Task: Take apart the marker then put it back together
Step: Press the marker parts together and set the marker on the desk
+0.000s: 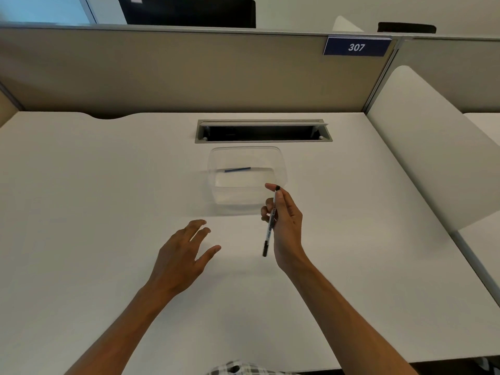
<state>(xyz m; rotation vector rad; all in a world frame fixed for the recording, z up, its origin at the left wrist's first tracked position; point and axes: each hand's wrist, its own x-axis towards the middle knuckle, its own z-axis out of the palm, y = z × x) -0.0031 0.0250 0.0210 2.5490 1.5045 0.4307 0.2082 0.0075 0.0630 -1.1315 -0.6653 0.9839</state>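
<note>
- Right hand (pixel 284 226) up over the worktop (pixel 108 185), fingers curled round the marker (pixel 271 220), gripping it along the middle of the barrel.
- The marker stands nearly upright in that grip, leaning a touch, one dark end up by the fingertips and the other dark end pointing down toward the worktop, not touching it as far as I can tell.
- Left hand (pixel 186 255) hovers low over the worktop, fingers straight and spread, holding nothing, well to the left of the marker.
- My read: the marker looks whole here, both ends dark, so this seems to be either the very start of taking it apart or the end of reassembly; I cannot tell which.
- A clear plastic tub (pixel 216 169) sits just beyond the right hand, with one thin blue stick (pixel 237 169) lying inside it; whether that belongs to the marker I cannot say.
- If dismantling is next, it calls for the left hand to come across and pinch one dark end while the right holds the barrel steady, then pull or twist straight along its length.
- Looks of the thing: slim white barrel with printed lettering too small to read, black cap at the bottom, small black plug at the top.
- Slender and light, easy to spin in the fingers, so a firm hold matters.
</note>
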